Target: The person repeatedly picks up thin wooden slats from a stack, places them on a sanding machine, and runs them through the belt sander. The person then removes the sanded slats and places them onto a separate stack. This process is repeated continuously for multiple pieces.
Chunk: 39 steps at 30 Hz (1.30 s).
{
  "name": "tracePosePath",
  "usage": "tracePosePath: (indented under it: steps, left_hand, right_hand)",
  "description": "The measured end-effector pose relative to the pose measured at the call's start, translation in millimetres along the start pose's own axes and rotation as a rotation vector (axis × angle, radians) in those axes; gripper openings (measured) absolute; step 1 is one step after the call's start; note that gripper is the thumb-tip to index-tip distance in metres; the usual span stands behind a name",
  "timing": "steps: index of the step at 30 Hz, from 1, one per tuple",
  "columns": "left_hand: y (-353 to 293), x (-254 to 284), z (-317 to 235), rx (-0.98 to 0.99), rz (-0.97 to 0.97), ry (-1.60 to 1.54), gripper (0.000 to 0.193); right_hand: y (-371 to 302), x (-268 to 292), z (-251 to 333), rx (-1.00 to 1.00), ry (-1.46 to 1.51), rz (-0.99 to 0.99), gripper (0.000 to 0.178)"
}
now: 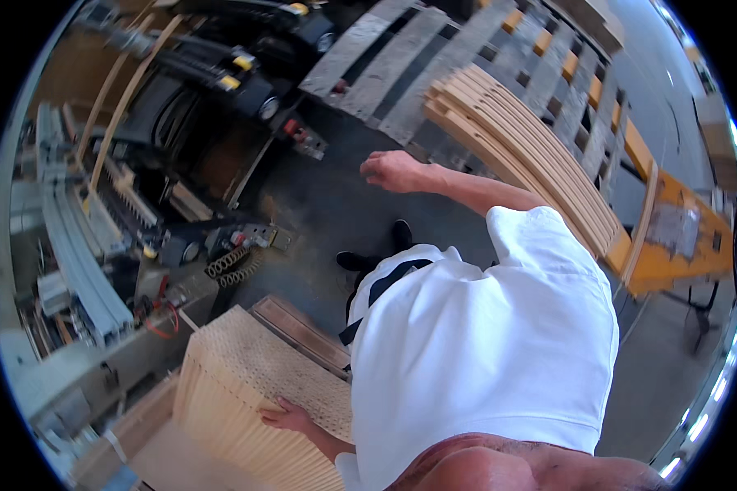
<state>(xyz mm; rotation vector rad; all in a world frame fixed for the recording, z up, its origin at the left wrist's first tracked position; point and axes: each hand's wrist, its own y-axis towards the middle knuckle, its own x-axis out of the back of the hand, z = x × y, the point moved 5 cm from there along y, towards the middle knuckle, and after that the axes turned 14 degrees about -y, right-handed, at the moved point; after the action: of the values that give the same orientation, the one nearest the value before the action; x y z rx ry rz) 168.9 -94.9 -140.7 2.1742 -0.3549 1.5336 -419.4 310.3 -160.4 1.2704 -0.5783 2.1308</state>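
My left hand (287, 416) lies on the upper edge of a tall stack of pale wooden slats (229, 393), fingers stretched and thumb apart. The ends of the slats form a dotted face on the stack. My right arm reaches out over the floor, and my right hand (393, 170) hangs in the air with its fingers curled in; nothing shows in it. Beyond that arm, several long wooden strips (524, 147) lie side by side in a bundle, apart from the hand.
Grey slatted pallets (409, 74) lie at the far side. A yellow pallet-jack-like frame (680, 237) stands at the right. Dark machinery with rails (180, 147) fills the left, with a coiled hose (236, 266) near it. A brown wooden board (303, 334) lies beside the stack.
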Motion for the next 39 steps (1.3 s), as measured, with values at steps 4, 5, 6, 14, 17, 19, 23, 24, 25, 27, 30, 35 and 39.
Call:
tracePosePath:
  steps: [4, 5, 6, 14, 17, 19, 23, 24, 25, 27, 30, 35, 39]
  left_hand:
    - [17, 13, -52, 0.375, 0.125, 0.415, 0.078]
    - [20, 17, -58, 0.288, 0.081, 0.396, 0.078]
    - [36, 13, -65, 0.192, 0.045, 0.373, 0.077]
    - [134, -111, -305, -0.542, 0.223, -0.369, 0.062]
    - [123, -128, -412, -0.5, 0.497, -0.539, 0.053]
    - [120, -150, -443, -0.424, 0.57, -0.543, 0.058]
    - [148, -168, -479, -0.522, 0.555, -0.53, 0.063]
    - [161, -165, -489, -0.5, 0.563, -0.507, 0.064]
    - [183, -171, -485, -0.502, 0.532, -0.503, 0.064]
    - [234, -194, -481, -0.527, 0.483, -0.505, 0.065]
    - [328, -222, -489, -0.455, 0.413, -0.47, 0.064]
    - [506, -244, -539, -0.465, 0.221, -0.396, 0.059]
    - [631, -245, -591, -0.487, 0.133, -0.247, 0.061]
  right_hand:
    - [-94, 53, -54, -0.289, -0.125, -0.447, 0.03]
    - [-121, 69, -62, -0.354, -0.204, -0.529, 0.03]
    - [-150, 82, -74, -0.458, -0.287, -0.566, 0.029]
    - [-341, 70, -136, -0.905, -0.732, -0.63, 0.019]
    - [-348, 72, -126, -0.886, -0.714, -0.685, 0.015]
    - [-354, 67, -136, -0.949, -0.702, -0.576, 0.017]
    - [-353, 65, -134, -0.887, -0.719, -0.555, 0.017]
    - [-347, 71, -129, -0.883, -0.633, -0.518, 0.017]
    - [-337, 82, -123, -0.882, -0.551, -0.472, 0.017]
    - [-309, 100, -115, -0.837, -0.556, -0.466, 0.021]
    - [-248, 142, -91, -0.797, -0.559, -0.533, 0.03]
    - [-137, 181, -47, -0.751, -0.589, -0.504, 0.037]
    - [-31, 193, 6, -0.741, -0.37, -0.51, 0.032]
